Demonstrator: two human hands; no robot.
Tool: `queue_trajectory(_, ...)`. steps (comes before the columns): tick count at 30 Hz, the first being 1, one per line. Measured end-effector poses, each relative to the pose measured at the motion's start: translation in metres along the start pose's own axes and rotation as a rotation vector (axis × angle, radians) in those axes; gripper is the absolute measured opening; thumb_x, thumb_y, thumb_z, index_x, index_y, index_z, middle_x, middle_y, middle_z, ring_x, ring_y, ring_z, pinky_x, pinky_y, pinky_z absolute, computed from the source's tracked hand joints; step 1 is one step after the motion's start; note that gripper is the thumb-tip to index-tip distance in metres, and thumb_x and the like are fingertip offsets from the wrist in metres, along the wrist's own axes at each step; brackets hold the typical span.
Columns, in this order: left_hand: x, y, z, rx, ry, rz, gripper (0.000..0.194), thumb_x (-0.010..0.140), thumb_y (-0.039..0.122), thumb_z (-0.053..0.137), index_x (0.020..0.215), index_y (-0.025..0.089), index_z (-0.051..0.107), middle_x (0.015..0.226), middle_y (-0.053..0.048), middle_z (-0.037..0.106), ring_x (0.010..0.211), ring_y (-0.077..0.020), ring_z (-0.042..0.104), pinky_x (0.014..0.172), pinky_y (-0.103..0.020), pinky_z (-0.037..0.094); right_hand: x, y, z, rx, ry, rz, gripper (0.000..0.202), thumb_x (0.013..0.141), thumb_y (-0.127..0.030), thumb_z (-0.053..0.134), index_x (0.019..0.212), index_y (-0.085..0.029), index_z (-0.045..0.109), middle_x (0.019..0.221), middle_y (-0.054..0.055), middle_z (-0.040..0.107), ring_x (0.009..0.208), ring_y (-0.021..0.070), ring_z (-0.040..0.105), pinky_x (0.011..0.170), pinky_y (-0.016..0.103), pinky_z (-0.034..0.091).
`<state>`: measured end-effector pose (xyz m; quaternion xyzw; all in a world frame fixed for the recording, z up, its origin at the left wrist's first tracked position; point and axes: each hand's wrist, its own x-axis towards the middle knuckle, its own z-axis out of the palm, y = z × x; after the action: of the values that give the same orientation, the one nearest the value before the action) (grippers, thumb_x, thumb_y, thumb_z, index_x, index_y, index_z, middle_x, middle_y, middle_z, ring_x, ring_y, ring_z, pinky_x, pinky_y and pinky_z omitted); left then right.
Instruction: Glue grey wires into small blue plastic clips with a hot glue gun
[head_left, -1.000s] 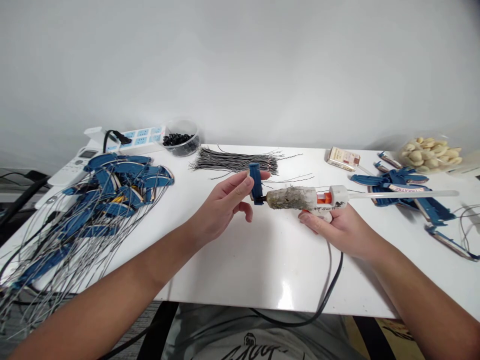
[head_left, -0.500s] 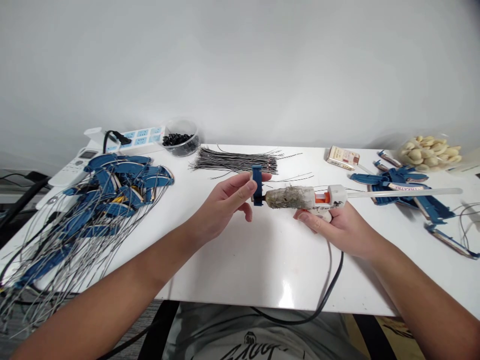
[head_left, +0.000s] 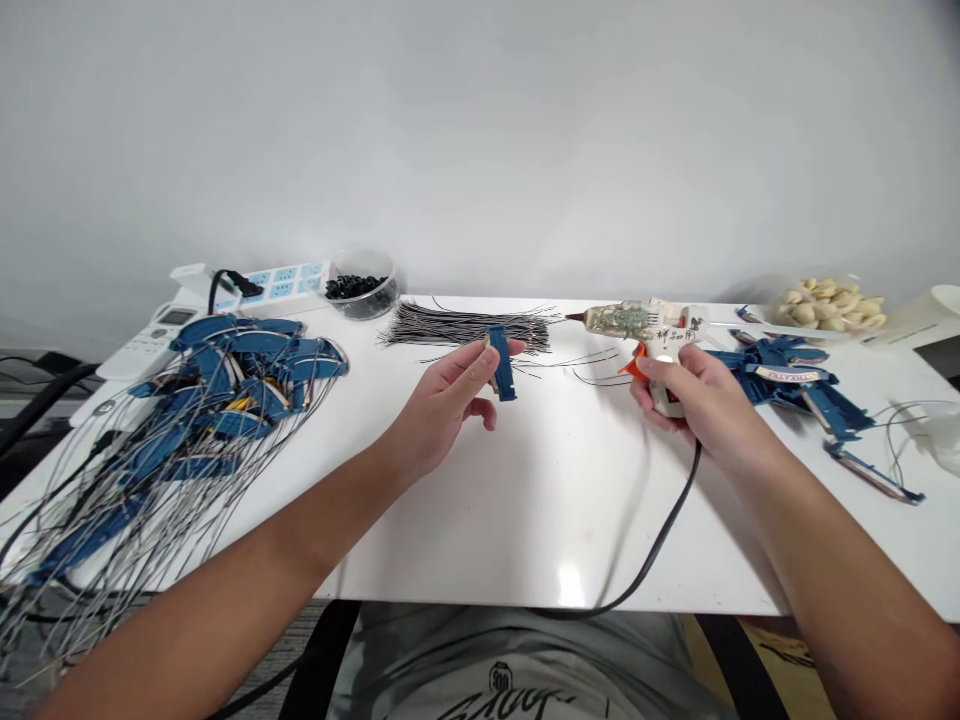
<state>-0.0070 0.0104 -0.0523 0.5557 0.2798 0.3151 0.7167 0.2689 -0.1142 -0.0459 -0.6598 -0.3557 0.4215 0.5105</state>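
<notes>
Pinched between thumb and fingers of my left hand (head_left: 454,400) is a small blue plastic piece (head_left: 504,365), held upright above the table. My right hand (head_left: 694,400) grips a glue gun (head_left: 637,325) by its handle, a finger by the orange trigger (head_left: 636,362). The gun's nozzle points left, toward the blue piece but apart from it. A glue stick runs out of its back end, and a black cord hangs from the handle. Behind the left hand lies a bundle of thin dark wires (head_left: 465,325).
At left, blue parts with long wires (head_left: 232,380) are heaped beside a power strip (head_left: 285,283). A clear tub (head_left: 364,285) holds small black pieces. On the right lie more blue parts (head_left: 787,370), with a bag of cream-coloured pieces (head_left: 829,305) behind them.
My right hand has drawn the glue gun away from the blue piece, to the right and up, and turned it so its handle and trigger show. My left hand has tilted the blue piece slightly.
</notes>
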Motion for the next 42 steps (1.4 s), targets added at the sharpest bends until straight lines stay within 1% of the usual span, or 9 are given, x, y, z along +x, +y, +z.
queue_trajectory(7,-0.002,0.002,0.004,0.007,-0.023,-0.013,0.048,0.095,0.059,0.069,0.126,0.023,0.076,0.101,-0.008,0.061,0.082,-0.0151,0.048,0.055,-0.020,0.050,0.026,0.009,-0.036,-0.140,0.108,0.148,0.043,0.083,-0.058,0.079,0.093,-0.018,0.069,0.085,0.007,0.071,0.052,0.0123,0.053,0.042,0.027,0.037)
queue_trajectory(15,-0.002,0.000,0.006,-0.018,-0.070,-0.017,0.048,0.096,0.059,0.069,0.127,0.023,0.076,0.107,-0.009,0.060,0.087,-0.0153,0.047,0.055,-0.018,0.050,0.020,0.002,-0.037,-0.968,0.548,-0.171,0.035,0.089,-0.056,0.069,0.094,-0.022,0.073,0.081,0.007,0.070,0.073,0.0229,0.060,0.061,0.034,0.037)
queue_trajectory(21,-0.001,-0.001,0.005,-0.016,-0.062,-0.043,0.050,0.094,0.060,0.070,0.125,0.021,0.076,0.103,-0.008,0.060,0.083,-0.0147,0.048,0.054,-0.018,0.049,0.024,0.003,0.010,-0.998,0.113,-0.463,0.023,0.090,-0.040,0.075,0.108,-0.027,0.078,0.100,0.005,0.067,0.086,0.0222,0.064,0.074,0.035,0.045)
queue_trajectory(25,0.000,-0.002,0.005,-0.029,-0.066,-0.043,0.049,0.094,0.060,0.071,0.125,0.022,0.077,0.100,-0.008,0.059,0.082,-0.0144,0.048,0.054,-0.018,0.049,0.031,0.012,0.028,-1.035,0.018,-0.603,0.007,0.090,-0.026,0.075,0.092,-0.025,0.082,0.097,0.008,0.064,0.100,0.0284,0.061,0.083,0.041,0.047)
queue_trajectory(28,0.000,-0.001,0.005,-0.047,-0.064,-0.035,0.047,0.095,0.060,0.070,0.123,0.022,0.078,0.100,-0.008,0.060,0.083,-0.0148,0.049,0.053,-0.018,0.049,0.023,0.001,0.035,-0.773,-0.037,-0.740,0.008,0.095,-0.026,0.073,0.090,-0.024,0.079,0.097,0.007,0.069,0.098,0.0265,0.063,0.090,0.044,0.049)
queue_trajectory(31,-0.002,0.002,0.006,-0.052,-0.082,-0.034,0.046,0.096,0.058,0.069,0.125,0.024,0.077,0.103,-0.008,0.060,0.084,-0.0149,0.049,0.054,-0.018,0.050,-0.002,-0.026,0.045,-0.268,-0.021,-0.751,0.002,0.097,-0.026,0.074,0.098,-0.025,0.075,0.105,0.004,0.075,0.105,0.0243,0.070,0.098,0.045,0.052)
queue_trajectory(34,-0.003,0.004,0.006,-0.052,-0.099,-0.035,0.046,0.096,0.058,0.069,0.126,0.025,0.077,0.104,-0.008,0.061,0.084,-0.0147,0.049,0.054,-0.018,0.050,-0.033,-0.059,0.054,-0.018,0.042,-0.795,0.008,0.094,-0.020,0.077,0.100,-0.025,0.074,0.098,0.003,0.075,0.092,0.0233,0.073,0.079,0.040,0.056)
queue_trajectory(38,-0.004,0.004,0.006,-0.054,-0.105,-0.045,0.046,0.095,0.058,0.070,0.125,0.025,0.077,0.097,-0.007,0.058,0.083,-0.0151,0.049,0.054,-0.018,0.050,-0.061,-0.088,0.058,-0.016,0.040,-1.098,0.019,0.090,-0.010,0.076,0.102,-0.024,0.078,0.087,0.002,0.074,0.074,0.0202,0.065,0.062,0.038,0.049)
queue_trajectory(42,-0.004,0.003,0.005,-0.059,-0.123,-0.037,0.045,0.097,0.057,0.068,0.127,0.026,0.077,0.099,-0.007,0.059,0.085,-0.0153,0.050,0.055,-0.018,0.050,-0.059,-0.079,0.059,-0.317,0.068,-1.010,0.011,0.093,-0.016,0.077,0.098,-0.026,0.080,0.089,0.002,0.075,0.072,0.0163,0.062,0.061,0.034,0.043)
